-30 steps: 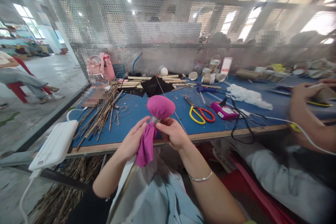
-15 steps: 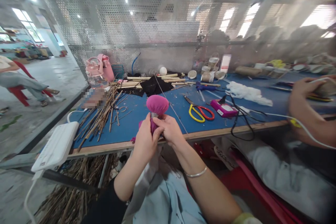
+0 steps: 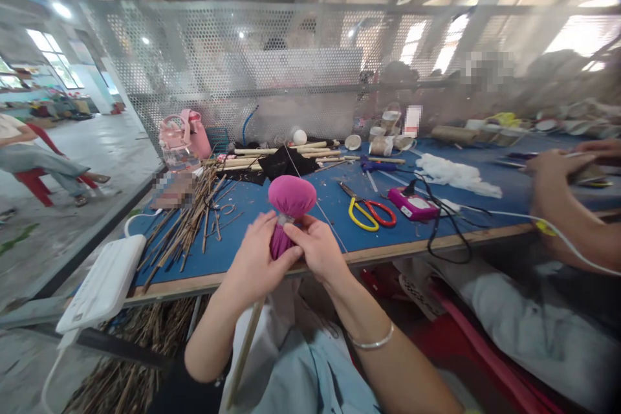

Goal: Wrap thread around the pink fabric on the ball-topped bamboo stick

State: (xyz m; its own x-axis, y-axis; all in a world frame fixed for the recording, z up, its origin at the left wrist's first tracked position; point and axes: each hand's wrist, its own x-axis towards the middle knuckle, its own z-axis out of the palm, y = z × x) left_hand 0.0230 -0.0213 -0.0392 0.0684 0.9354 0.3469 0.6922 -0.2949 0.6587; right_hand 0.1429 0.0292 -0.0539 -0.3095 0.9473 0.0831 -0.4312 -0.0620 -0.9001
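I hold a pink cloth-covered ball (image 3: pixel 292 196) on a wooden stick (image 3: pixel 245 352) in front of my chest, at the near edge of the blue table (image 3: pixel 242 236). My left hand (image 3: pixel 255 263) is wrapped around the gathered pink cloth below the ball. My right hand (image 3: pixel 317 249) pinches the neck of the cloth just under the ball from the right. A thin thread (image 3: pixel 310 197) runs from the neck up and back across the table.
Yellow-and-red scissors (image 3: pixel 366 210), a pink device (image 3: pixel 412 202) with black cables, white stuffing (image 3: pixel 456 174), a pile of thin sticks (image 3: pixel 187 217), black cloth (image 3: pixel 286 162) and a pink bottle (image 3: pixel 182 136) lie on the table. A white box (image 3: pixel 99 281) sits at left. Another person's hands (image 3: pixel 557 184) work at right.
The ball rose slightly from half a second ago. My left hand has shifted from the front of the neck to a grip lower on the cloth; one second ago the cloth tail hung loose.
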